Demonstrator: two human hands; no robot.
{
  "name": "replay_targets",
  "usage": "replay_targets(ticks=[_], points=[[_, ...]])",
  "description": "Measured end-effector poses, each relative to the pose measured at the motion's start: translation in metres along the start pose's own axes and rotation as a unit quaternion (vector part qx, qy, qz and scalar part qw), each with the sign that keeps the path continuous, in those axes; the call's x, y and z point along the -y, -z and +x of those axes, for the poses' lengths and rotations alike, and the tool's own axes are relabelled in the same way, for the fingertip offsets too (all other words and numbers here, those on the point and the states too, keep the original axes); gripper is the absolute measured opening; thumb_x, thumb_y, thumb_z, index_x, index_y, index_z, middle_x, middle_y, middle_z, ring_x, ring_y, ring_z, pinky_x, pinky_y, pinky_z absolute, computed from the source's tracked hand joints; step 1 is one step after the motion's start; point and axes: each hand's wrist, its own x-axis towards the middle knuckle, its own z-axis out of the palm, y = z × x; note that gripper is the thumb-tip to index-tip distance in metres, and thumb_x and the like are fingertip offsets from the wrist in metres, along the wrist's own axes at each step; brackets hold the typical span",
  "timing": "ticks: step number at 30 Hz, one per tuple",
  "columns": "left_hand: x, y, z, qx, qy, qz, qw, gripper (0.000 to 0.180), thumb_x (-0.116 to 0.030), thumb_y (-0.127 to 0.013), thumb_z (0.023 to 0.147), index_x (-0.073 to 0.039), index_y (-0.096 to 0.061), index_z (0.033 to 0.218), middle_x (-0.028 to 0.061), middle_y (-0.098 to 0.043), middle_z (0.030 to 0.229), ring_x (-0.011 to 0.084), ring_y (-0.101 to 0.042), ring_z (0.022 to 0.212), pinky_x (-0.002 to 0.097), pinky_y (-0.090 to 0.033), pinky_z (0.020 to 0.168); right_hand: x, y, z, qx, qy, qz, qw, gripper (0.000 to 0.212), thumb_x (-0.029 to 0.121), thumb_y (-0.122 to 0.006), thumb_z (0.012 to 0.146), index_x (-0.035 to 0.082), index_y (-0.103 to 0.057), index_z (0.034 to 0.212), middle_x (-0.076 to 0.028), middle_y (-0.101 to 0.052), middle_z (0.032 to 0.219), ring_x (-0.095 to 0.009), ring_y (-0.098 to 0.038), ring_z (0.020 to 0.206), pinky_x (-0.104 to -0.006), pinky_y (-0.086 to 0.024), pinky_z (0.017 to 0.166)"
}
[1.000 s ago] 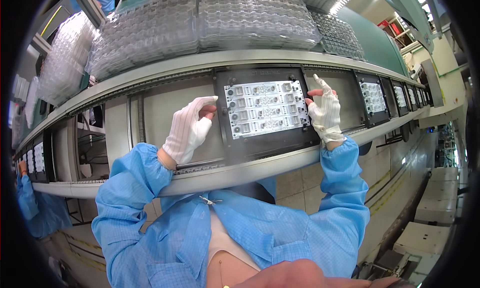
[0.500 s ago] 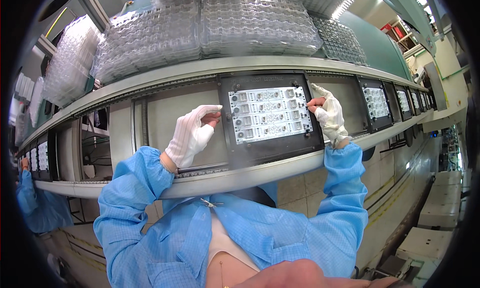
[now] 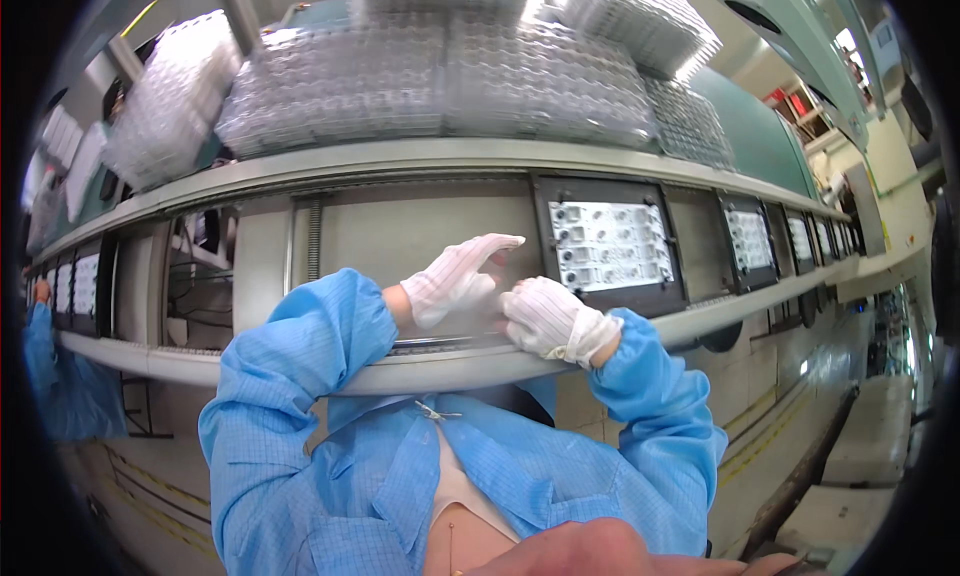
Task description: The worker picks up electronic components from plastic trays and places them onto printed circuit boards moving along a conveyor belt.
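Observation:
A black carrier tray [image 3: 610, 301] with a panel of small pale circuit boards [image 3: 612, 244] lies on the conveyor line, just right of my hands. My left hand [image 3: 455, 278], in a white glove, hovers over the bare grey belt [image 3: 400, 231] with its fingers stretched toward the tray and holds nothing. My right hand [image 3: 548, 318], also gloved, rests curled at the front rail [image 3: 440, 366], close under the tray's lower left corner. The two hands almost touch. Blue sleeves cover both forearms.
More black trays with boards [image 3: 748, 241] follow to the right along the line, and others [image 3: 85, 281] sit at the far left. Stacks of clear plastic blister trays [image 3: 440, 76] fill the shelf above. Another person's blue sleeve [image 3: 45, 366] shows at far left.
Both hands held the black tray by its two sides before. They have let go and come together over the belt, and the tray now lies to their right.

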Motion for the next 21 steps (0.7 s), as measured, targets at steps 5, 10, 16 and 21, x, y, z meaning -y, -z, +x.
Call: replay_targets(ticks=[5, 10, 16, 21], points=[[-0.014, 0.06, -0.073, -0.009, -0.005, 0.226, 0.974, 0.035, -0.011, -0.06, 0.087, -0.009, -0.063, 0.122, 0.0161, -0.071, 0.096, 0.0359, -0.069, 0.09, 0.0429, -0.056, 0.081, -0.006, -0.026, -0.015, 0.027, -0.119, -0.118, 0.986, 0.023, 0.024, -0.065, 0.089, 0.002, -0.069, 0.084, -0.024, -0.066, 0.076, -0.044, -0.066, 0.076, -0.0523, -0.052, 0.071], [-0.025, 0.12, -0.171, -0.061, 0.168, 0.495, 0.851, 0.021, -0.016, -0.059, 0.086, -0.008, -0.066, 0.104, 0.0179, -0.071, 0.092, 0.0379, -0.068, 0.089, 0.0475, -0.054, 0.078, -0.043, -0.017, -0.083, 0.039, -0.277, -0.183, 0.943, 0.022, 0.026, -0.063, 0.09, 0.008, -0.074, 0.094, -0.021, -0.071, 0.09, -0.043, -0.067, 0.088, -0.053, -0.053, 0.078], [0.041, 0.244, -0.287, -0.381, 0.377, 0.586, 0.608, 0.013, -0.016, -0.061, 0.082, -0.009, -0.07, 0.086, 0.0173, -0.07, 0.092, 0.0357, -0.069, 0.089, 0.0461, -0.056, 0.079, -0.091, 0.0, -0.143, -0.071, -0.318, -0.197, 0.925, 0.017, 0.016, -0.068, 0.084, 0.003, -0.071, 0.095, -0.021, -0.071, 0.09, -0.041, -0.068, 0.089, -0.049, -0.053, 0.082], [0.088, 0.347, -0.425, -0.445, 0.6, 0.517, 0.418, 0.027, -0.023, -0.058, 0.093, -0.007, -0.077, 0.104, 0.0124, -0.071, 0.115, 0.0294, -0.065, 0.115, 0.0416, -0.055, 0.092, -0.111, 0.0, -0.138, -0.074, -0.377, -0.225, 0.896, 0.015, 0.014, -0.068, 0.083, 0.001, -0.071, 0.09, -0.021, -0.071, 0.09, -0.04, -0.068, 0.09, -0.0482, -0.053, 0.083]])
